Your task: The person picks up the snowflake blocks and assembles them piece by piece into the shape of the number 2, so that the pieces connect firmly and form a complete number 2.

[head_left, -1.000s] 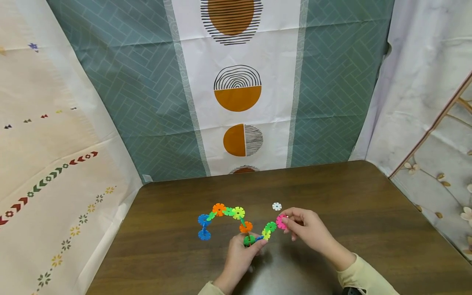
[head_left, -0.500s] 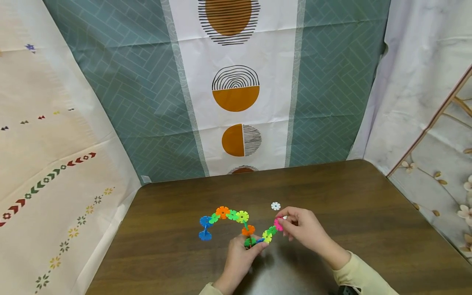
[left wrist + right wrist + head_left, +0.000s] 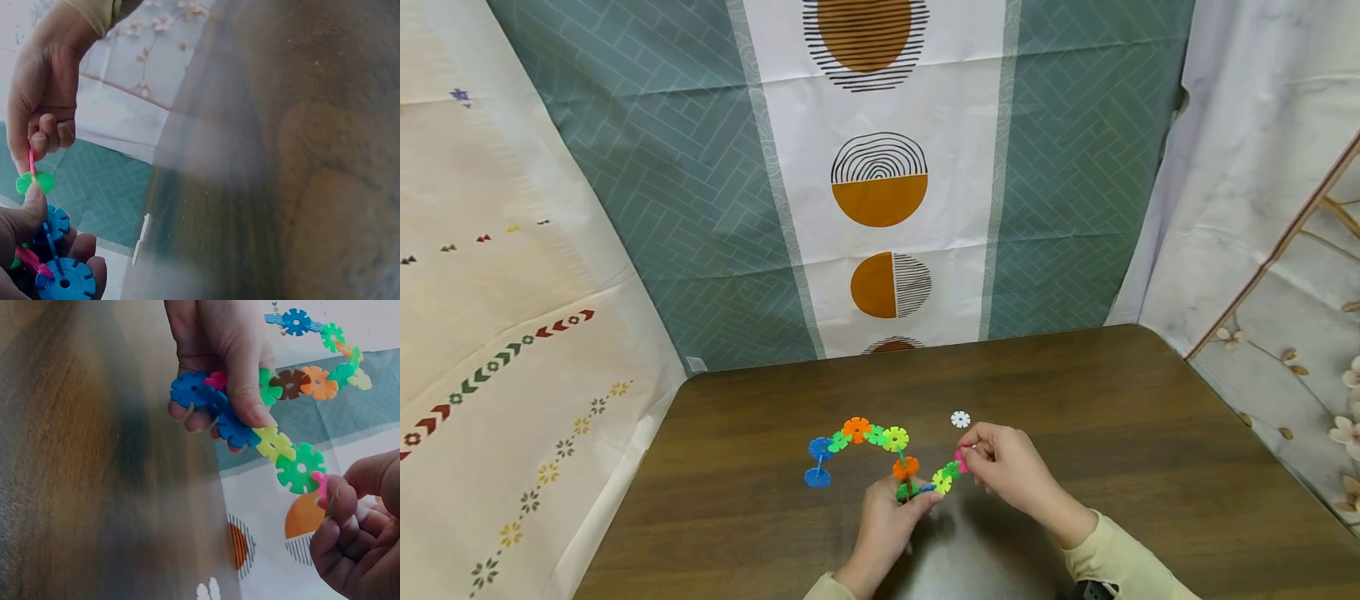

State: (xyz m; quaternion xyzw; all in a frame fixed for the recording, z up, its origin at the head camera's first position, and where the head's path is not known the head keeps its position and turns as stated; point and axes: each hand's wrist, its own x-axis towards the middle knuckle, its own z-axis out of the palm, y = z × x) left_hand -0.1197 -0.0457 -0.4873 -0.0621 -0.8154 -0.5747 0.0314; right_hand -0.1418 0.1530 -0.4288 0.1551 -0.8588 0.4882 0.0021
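Note:
A winding chain of interlocking notched plastic discs runs between my hands. My left hand (image 3: 883,517) grips its middle, where blue discs (image 3: 194,389) and a dark green disc (image 3: 907,492) sit by the fingers. To the left, the chain arches through orange (image 3: 857,430) and green pieces down to a blue disc (image 3: 817,477). Toward the right come a yellow disc (image 3: 274,445) and a bright green disc (image 3: 302,467). At that end my right hand (image 3: 1018,471) pinches a pink disc (image 3: 319,481), its edge at the green disc's rim; the fingers cover most of it.
A white disc (image 3: 960,419) lies on the brown wooden table (image 3: 737,517), just beyond my right hand. Two white pieces (image 3: 142,237) show in the left wrist view. Patterned cloths (image 3: 880,283) hang behind the table and at both sides.
My right hand has moved a little left and down with the pink disc, which now shows narrower against the green one. The chain's arch has shifted slightly right; my left hand keeps its grip.

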